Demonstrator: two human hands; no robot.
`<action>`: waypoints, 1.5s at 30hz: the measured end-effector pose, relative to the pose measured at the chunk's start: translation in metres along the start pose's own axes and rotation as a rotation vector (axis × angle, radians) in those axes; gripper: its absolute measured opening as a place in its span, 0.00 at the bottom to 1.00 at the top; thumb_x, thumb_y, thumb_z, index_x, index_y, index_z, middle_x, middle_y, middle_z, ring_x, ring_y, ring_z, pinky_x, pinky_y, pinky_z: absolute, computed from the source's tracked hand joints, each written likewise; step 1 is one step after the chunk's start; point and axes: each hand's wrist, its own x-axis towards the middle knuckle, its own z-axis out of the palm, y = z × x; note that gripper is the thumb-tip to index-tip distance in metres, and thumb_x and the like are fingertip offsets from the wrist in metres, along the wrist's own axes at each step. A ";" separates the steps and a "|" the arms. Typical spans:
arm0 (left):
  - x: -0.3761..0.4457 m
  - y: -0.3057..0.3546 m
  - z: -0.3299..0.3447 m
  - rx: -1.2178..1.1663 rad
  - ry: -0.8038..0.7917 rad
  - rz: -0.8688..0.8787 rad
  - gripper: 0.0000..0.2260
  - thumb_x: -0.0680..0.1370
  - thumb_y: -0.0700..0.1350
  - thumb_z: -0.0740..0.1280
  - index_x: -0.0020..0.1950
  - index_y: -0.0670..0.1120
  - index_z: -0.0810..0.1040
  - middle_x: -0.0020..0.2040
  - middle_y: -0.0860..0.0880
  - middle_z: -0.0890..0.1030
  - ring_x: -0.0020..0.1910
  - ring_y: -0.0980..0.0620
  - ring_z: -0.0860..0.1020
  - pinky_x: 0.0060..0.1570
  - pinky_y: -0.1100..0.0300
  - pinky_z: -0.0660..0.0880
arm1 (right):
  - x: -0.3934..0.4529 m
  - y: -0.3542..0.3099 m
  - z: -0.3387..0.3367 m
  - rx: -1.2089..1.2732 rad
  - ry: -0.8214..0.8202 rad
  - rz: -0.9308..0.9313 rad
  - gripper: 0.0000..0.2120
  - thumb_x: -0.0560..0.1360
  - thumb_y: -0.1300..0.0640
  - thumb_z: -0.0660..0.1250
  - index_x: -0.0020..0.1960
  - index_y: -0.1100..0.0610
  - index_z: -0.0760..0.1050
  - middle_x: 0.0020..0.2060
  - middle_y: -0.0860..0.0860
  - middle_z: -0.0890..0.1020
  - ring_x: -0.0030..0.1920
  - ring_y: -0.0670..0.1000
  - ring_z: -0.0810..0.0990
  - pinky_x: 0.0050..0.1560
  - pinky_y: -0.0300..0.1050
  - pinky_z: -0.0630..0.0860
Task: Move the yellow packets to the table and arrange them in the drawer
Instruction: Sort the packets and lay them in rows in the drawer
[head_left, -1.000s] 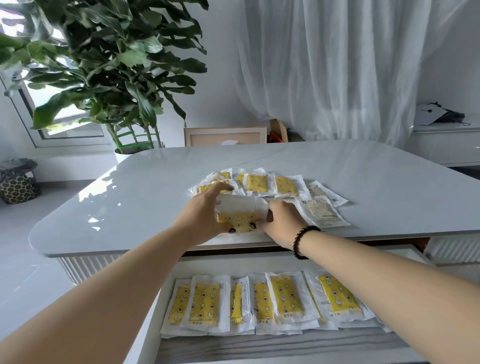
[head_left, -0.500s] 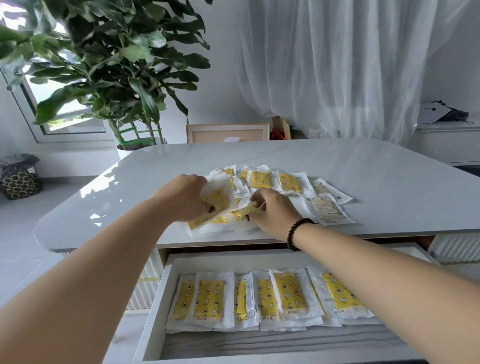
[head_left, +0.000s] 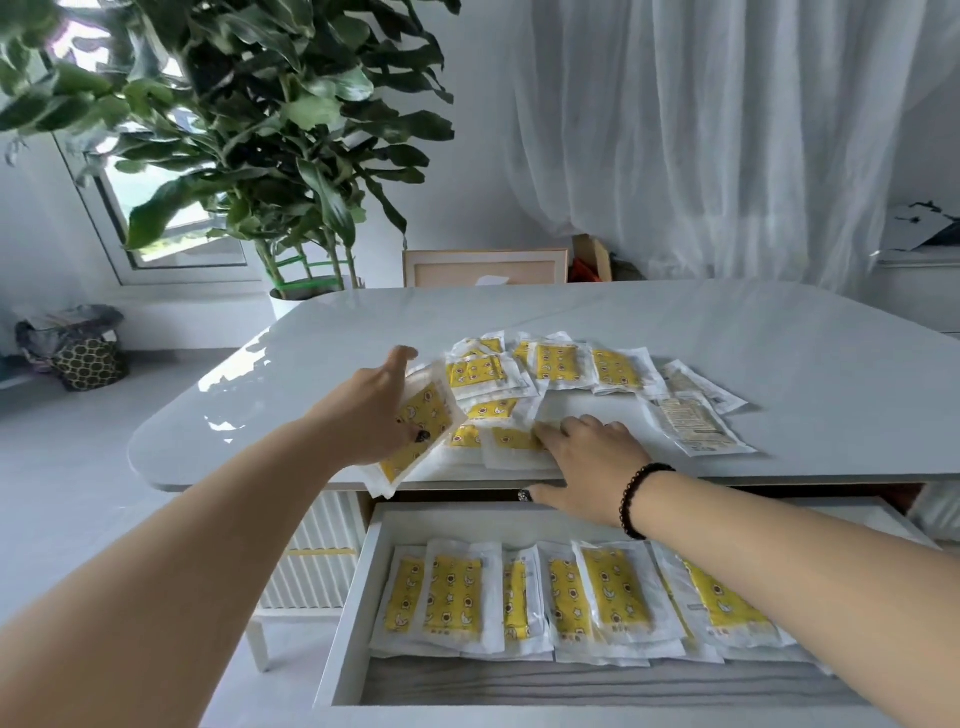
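Observation:
Several yellow packets (head_left: 558, 361) in clear wrappers lie spread on the white table (head_left: 779, 364). My left hand (head_left: 369, 415) holds one yellow packet (head_left: 423, 431) tilted at the table's near edge. My right hand (head_left: 587, 467) lies flat with straight fingers on a packet (head_left: 511, 441) in the pile near the edge. Below, the open drawer (head_left: 348, 623) holds a row of several yellow packets (head_left: 452, 595) side by side; my right forearm covers those at the right.
A large potted plant (head_left: 270, 130) stands behind the table's far left corner. A wooden frame (head_left: 483, 267) leans at the far edge. White curtains (head_left: 701, 130) hang behind. A bag (head_left: 83, 353) sits on the floor at left. Two face-down packets (head_left: 691, 421) lie at the pile's right.
My left hand has lifted one packet away from the pile toward the left. My right hand has let go and flattened onto the pile near the table edge.

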 end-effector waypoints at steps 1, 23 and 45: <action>0.000 -0.001 0.001 -0.019 -0.010 0.016 0.37 0.74 0.42 0.70 0.75 0.53 0.50 0.53 0.43 0.77 0.47 0.42 0.77 0.46 0.49 0.79 | -0.002 -0.003 0.000 -0.042 0.033 -0.005 0.30 0.76 0.36 0.56 0.71 0.52 0.61 0.63 0.53 0.72 0.64 0.55 0.69 0.62 0.52 0.68; -0.003 -0.015 0.004 0.004 -0.123 0.080 0.45 0.78 0.37 0.60 0.65 0.78 0.31 0.67 0.45 0.73 0.45 0.44 0.79 0.46 0.48 0.81 | 0.013 -0.039 0.015 -0.110 -0.086 -0.055 0.31 0.77 0.35 0.49 0.74 0.36 0.37 0.76 0.54 0.43 0.72 0.66 0.53 0.64 0.70 0.60; -0.021 -0.015 -0.006 -0.131 -0.136 0.096 0.44 0.78 0.37 0.63 0.68 0.74 0.35 0.74 0.49 0.66 0.49 0.48 0.80 0.42 0.61 0.78 | -0.018 0.013 0.027 0.302 0.250 -0.090 0.20 0.77 0.57 0.66 0.68 0.48 0.73 0.66 0.49 0.73 0.66 0.53 0.70 0.66 0.49 0.69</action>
